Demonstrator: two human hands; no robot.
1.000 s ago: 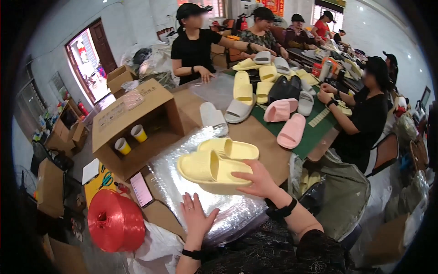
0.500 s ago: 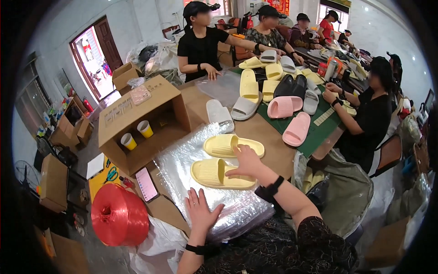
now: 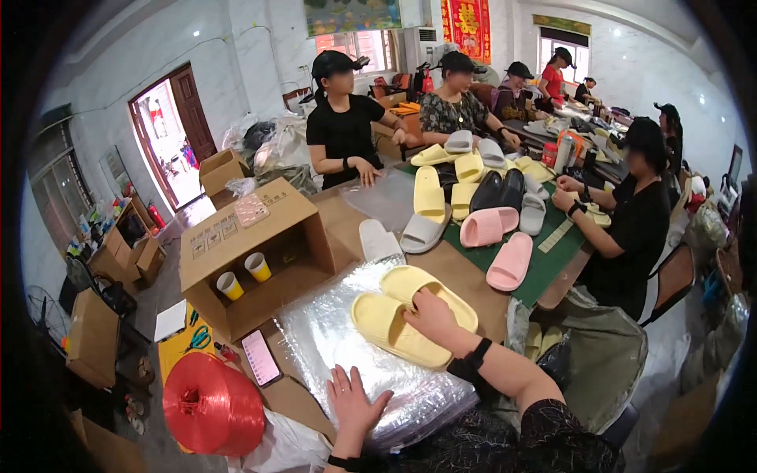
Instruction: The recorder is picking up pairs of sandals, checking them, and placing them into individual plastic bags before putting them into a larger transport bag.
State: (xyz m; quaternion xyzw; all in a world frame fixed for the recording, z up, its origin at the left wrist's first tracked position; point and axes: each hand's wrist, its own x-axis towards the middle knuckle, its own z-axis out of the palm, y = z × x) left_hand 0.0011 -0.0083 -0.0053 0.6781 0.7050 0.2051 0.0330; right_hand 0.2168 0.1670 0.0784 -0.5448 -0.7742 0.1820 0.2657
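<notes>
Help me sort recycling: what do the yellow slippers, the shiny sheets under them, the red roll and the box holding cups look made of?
Yellow slippers: probably moulded foam or rubber, matte, with rounded edges.
Shiny sheets: likely clear plastic film, glossy, with wrinkles and glare.
Red roll: perhaps plastic twine, from its glossy streaks.
Box: cardboard, judging by matte brown panels.

Right grip (image 3: 436, 317) partly hidden inside yellow slippers (image 3: 382, 314); phone (image 3: 261, 359) text too small; left forearm (image 3: 352, 444) cropped.
</notes>
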